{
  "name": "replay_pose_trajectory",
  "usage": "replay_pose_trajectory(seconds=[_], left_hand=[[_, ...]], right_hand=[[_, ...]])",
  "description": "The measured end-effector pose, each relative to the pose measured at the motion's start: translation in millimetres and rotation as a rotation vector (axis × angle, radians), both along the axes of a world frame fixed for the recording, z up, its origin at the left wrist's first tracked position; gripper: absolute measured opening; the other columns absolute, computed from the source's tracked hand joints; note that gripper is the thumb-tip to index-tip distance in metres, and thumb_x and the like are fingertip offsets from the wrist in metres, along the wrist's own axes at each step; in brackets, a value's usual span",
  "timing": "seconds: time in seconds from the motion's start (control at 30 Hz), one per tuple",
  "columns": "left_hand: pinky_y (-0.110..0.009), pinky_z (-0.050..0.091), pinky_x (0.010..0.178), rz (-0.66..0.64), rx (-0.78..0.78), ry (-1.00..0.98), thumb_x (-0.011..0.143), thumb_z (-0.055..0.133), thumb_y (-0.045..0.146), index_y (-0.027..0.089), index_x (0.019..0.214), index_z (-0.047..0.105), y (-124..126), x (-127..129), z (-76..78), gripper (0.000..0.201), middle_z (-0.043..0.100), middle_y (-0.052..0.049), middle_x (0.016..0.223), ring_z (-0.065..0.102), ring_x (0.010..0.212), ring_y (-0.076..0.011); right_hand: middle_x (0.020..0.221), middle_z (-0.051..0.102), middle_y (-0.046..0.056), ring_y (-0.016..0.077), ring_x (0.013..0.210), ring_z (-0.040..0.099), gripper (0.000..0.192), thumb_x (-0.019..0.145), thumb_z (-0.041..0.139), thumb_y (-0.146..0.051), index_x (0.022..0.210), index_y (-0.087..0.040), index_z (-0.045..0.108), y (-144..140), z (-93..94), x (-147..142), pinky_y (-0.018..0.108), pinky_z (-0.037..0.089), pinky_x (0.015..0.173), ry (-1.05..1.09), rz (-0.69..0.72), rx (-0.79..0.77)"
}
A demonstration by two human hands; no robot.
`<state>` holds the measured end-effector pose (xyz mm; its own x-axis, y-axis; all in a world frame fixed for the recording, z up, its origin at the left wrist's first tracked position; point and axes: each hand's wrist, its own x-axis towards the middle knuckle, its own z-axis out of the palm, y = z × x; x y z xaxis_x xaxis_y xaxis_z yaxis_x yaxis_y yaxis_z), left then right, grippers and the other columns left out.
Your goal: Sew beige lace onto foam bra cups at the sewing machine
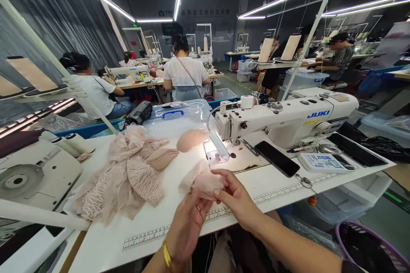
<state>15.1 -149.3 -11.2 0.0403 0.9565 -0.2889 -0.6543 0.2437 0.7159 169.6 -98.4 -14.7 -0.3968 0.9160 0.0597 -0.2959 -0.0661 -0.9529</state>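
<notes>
A pale pink piece of sheer fabric (205, 181), cupped in shape, is held above the table in front of the sewing machine's needle plate. My left hand (188, 222) grips it from below and the left; some of its fingers are hidden behind the cloth. Thumb and forefinger of my right hand (237, 196) pinch its right edge. To the left lies a loose pile of beige lace and mesh pieces (118, 179). Beside that pile are stacked beige foam bra cups (163, 158), with another smooth cup (192, 140) nearer the machine.
A white sewing machine (285, 115) with its lamp lit stands behind my hands. Small thread snips (250, 147), a black phone (277, 158) and a white box (323, 163) lie to the right. A clear plastic bin (179, 119) is behind the table. Several people sit at other machines.
</notes>
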Motion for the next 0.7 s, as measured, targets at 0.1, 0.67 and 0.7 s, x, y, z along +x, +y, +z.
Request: replay_pose_trajectory(seconds=[0.1, 0.67, 0.7], left_hand=[[-0.034, 0.056, 0.094, 0.194, 0.037, 0.059, 0.073, 0.092, 0.031, 0.016, 0.105, 0.073, 18, -7, 6.8, 0.040, 0.077, -0.011, 0.116, 0.070, 0.111, -0.0274], [-0.038, 0.058, 0.098, -0.053, -0.173, -0.176, 0.096, 0.068, 0.042, 0.012, 0.106, 0.076, 25, -9, 13.3, 0.033, 0.079, -0.013, 0.109, 0.073, 0.105, -0.0281], [-0.039, 0.058, 0.097, -0.045, -0.189, -0.191, 0.096, 0.065, 0.050, 0.012, 0.105, 0.076, 27, -8, 13.3, 0.040, 0.079, -0.014, 0.108, 0.073, 0.106, -0.0290]], right_hand=[[0.090, 0.056, -0.001, 0.0164, 0.079, 0.055, 0.050, 0.089, 0.074, -0.041, 0.134, -0.031, 0.057, -25, -6.9, 9, 0.032, 0.048, 0.077, -0.057, 0.037, 0.045], [0.083, 0.057, -0.003, 0.0170, 0.080, 0.055, 0.050, 0.090, 0.075, -0.051, 0.131, -0.029, 0.055, -33, -19.3, 15, 0.028, 0.045, 0.077, -0.027, -0.197, 0.029], [0.082, 0.056, -0.003, 0.0169, 0.079, 0.054, 0.050, 0.089, 0.075, -0.052, 0.130, -0.029, 0.056, -31, -20.3, 16, 0.028, 0.044, 0.076, -0.041, -0.194, 0.027]])
